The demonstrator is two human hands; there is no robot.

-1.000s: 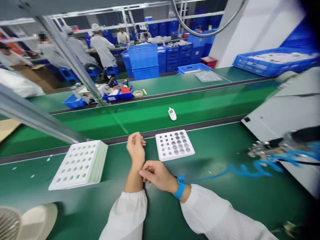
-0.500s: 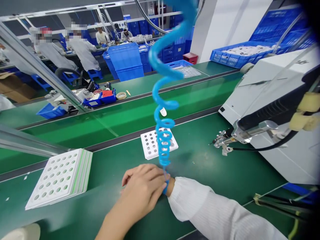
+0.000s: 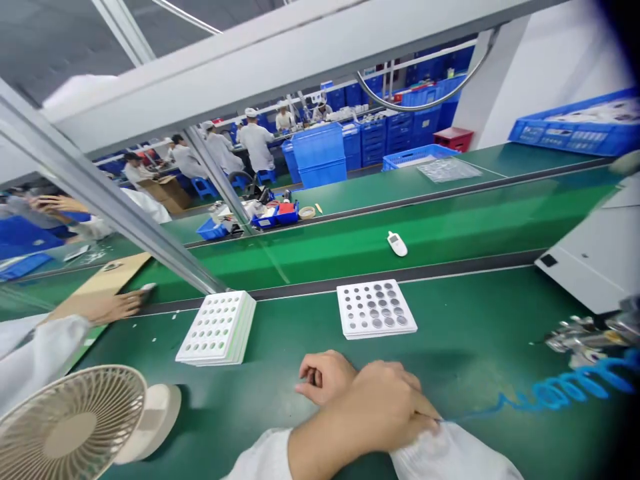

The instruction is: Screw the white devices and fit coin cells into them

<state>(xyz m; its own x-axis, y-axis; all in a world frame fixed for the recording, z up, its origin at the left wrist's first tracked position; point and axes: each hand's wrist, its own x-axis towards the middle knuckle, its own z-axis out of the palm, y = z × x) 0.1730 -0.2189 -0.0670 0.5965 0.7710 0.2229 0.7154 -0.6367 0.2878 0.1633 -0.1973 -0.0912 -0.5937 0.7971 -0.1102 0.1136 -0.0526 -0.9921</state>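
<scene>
My left hand [image 3: 387, 403] reaches across my right wrist, its fingers closed at the cuff on the wrist strap, whose band is hidden under them. From there the strap's blue coiled cord [image 3: 565, 390] runs off to the right. My right hand [image 3: 327, 375] rests on the green table with fingers loosely curled, a gap between thumb and fingers, nothing seen in it. Beyond the hands lies a white tray [image 3: 357, 308] with rows of round holes, several filled with grey discs. A stack of white hole trays [image 3: 215, 327] stands to the left.
A beige fan [image 3: 75, 427] stands at lower left. A co-worker's hand [image 3: 117, 307] touches a small white item by the belt. On the green conveyor belt [image 3: 320, 257] lies a white handheld device [image 3: 397, 244]. A metal-tipped tool [image 3: 575, 340] and white machine [image 3: 595, 253] are at right.
The view has swung left and up, bringing in the fan and the co-worker's arm. The blue coil, formerly upright before me, now stretches rightward. My left hand stays at my right wrist.
</scene>
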